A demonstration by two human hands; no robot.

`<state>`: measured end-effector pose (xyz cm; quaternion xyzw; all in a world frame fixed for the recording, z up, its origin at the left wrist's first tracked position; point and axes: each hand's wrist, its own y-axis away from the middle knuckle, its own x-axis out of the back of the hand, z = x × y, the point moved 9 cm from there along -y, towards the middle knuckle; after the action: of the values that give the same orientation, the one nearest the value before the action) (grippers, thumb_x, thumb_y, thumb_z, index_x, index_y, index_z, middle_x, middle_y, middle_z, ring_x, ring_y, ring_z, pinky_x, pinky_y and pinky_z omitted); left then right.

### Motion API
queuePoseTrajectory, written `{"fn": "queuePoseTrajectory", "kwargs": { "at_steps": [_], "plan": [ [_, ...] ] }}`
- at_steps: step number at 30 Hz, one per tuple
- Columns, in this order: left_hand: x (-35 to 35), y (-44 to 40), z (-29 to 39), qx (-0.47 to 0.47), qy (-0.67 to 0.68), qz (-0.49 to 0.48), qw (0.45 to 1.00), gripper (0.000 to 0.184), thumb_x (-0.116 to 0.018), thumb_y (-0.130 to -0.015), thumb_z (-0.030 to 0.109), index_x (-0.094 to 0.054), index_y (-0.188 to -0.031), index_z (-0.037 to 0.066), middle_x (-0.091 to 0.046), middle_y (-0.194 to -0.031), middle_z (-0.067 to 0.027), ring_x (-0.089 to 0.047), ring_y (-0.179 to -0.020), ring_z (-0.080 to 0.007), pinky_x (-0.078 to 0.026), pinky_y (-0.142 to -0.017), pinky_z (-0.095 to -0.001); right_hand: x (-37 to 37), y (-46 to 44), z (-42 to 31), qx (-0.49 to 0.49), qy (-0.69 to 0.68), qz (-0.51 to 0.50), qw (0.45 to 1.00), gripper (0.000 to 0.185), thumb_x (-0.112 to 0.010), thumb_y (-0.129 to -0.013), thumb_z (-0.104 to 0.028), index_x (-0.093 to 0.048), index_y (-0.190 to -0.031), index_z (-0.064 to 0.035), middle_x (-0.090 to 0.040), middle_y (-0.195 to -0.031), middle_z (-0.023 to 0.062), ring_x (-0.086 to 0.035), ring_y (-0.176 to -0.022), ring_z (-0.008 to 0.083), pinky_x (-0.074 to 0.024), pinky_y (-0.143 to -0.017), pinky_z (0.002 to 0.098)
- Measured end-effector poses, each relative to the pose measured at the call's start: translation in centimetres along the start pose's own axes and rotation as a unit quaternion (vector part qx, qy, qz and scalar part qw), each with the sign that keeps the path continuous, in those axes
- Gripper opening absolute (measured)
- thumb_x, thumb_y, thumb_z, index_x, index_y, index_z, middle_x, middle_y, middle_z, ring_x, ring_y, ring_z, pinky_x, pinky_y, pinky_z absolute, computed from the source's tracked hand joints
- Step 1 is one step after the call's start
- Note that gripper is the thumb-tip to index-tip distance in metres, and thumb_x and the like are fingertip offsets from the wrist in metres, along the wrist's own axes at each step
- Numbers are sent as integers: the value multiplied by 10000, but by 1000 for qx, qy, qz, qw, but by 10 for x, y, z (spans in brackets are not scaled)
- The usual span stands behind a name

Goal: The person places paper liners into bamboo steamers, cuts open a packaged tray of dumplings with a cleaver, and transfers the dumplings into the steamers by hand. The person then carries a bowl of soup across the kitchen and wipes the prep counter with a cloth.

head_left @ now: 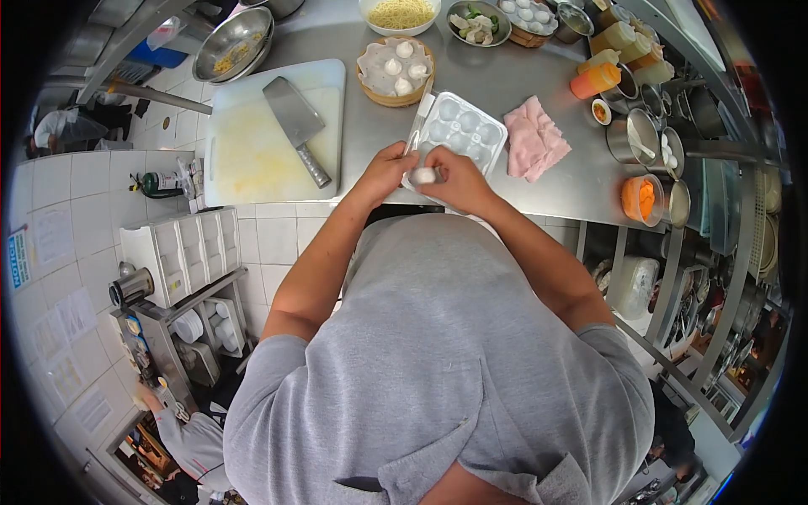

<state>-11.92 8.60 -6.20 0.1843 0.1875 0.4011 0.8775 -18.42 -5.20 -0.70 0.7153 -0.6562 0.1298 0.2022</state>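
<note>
A clear plastic tray (pixel 461 135) with round cups holding pale, rounded pieces lies at the counter's front edge, its lid folded back on the left. My left hand (pixel 389 171) is closed at the tray's lower left corner, its fingertips on the plastic edge. Just beside it, my right hand (pixel 461 178) has its fingers curled around a small whitish dumpling (pixel 424 175), partly hidden by the fingers. Beyond the tray stands a bamboo steamer (pixel 364 82) with lining paper and several white dumplings in it.
A cleaver (pixel 294 111) rests on the white cutting board (pixel 231 164) at left. To the right lie a pink cloth (pixel 535 140), sauce bottles (pixel 596 80) and metal pots (pixel 627 139). Bowls of noodles (pixel 400 14) and greens (pixel 478 23) stand at the back.
</note>
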Motion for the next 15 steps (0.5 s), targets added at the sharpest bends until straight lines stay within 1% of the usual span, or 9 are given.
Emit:
{"fn": "queuePoseTrajectory", "kwargs": {
  "at_steps": [1,3,4,5,8,9,10,13,15],
  "plan": [
    [4,1,-1,13,-25,18,999,225,-654,-1128,246,-730,-1119,34,-720,-996,-31,-641,-895,-157,-532,-838,-345,3,1,19,-81,-101,8,992,440,-926,-886,-176,-660,-1215,-55,-697,-946,28,-671,-822,160,-549,-705,348],
    [16,-1,-10,26,-47,40,998,241,-698,-1096,260,-734,-1108,22,-735,-968,-59,-660,-859,-191,-542,-817,-372,19,0,37,-101,-192,48,975,435,-905,-913,-153,-656,-1254,-48,-687,-933,9,-640,-783,117,-527,-663,306],
    [28,-5,-15,-9,-181,56,982,272,-724,-1076,284,-736,-1112,15,-730,-940,-64,-653,-833,-195,-533,-777,-383,30,-1,49,-118,-280,88,949,431,-883,-940,-131,-653,-1293,-41,-678,-921,-10,-609,-743,73,-505,-620,265],
    [34,-8,-9,-46,-311,73,946,308,-749,-1056,309,-738,-1116,7,-724,-912,-69,-646,-807,-199,-524,-736,-393,40,-6,56,-138,-291,92,942,428,-864,-960,-117,-653,-1321,-31,-710,-964,20,-643,-779,91,-522,-647,259],
    [32,-6,3,-92,-342,94,930,364,-788,-1012,334,-730,-1079,-19,-707,-869,-133,-644,-789,-254,-518,-740,-407,68,-36,52,-167,-312,132,926,445,-869,-955,-119,-655,-1334,-25,-734,-1005,33,-662,-802,96,-526,-658,257],
    [30,-6,7,-82,-346,88,931,396,-792,-996,360,-722,-1133,-4,-736,-951,-198,-699,-871,-349,-548,-813,-461,74,-53,42,-156,-326,123,924,458,-874,-947,-116,-658,-1338,-13,-750,-1057,42,-683,-848,100,-550,-698,271],
    [27,-6,12,-89,-343,93,930,396,-792,-996,360,-722,-1133,-4,-736,-951,-198,-699,-871,-349,-548,-813,-461,81,-73,32,-150,-321,121,927,458,-874,-947,-116,-658,-1338,-13,-750,-1057,42,-683,-848,100,-550,-698,271],
    [15,-7,17,-89,-417,80,901,516,-771,-986,419,-680,-1287,10,-711,-1248,-312,-686,-1208,-471,-538,-1043,-543,82,-142,-13,-50,-248,60,965,450,-884,-935,-149,-682,-1313,-13,-764,-1125,57,-716,-946,129,-592,-812,308],
    [10,-8,21,-89,-434,73,894,531,-761,-991,424,-681,-1311,9,-703,-1277,-310,-684,-1214,-469,-542,-1047,-537,70,-193,-16,-14,-179,68,981,456,-893,-911,-173,-697,-1295,-24,-779,-1144,85,-738,-966,173,-598,-843,331]
  ]
}}
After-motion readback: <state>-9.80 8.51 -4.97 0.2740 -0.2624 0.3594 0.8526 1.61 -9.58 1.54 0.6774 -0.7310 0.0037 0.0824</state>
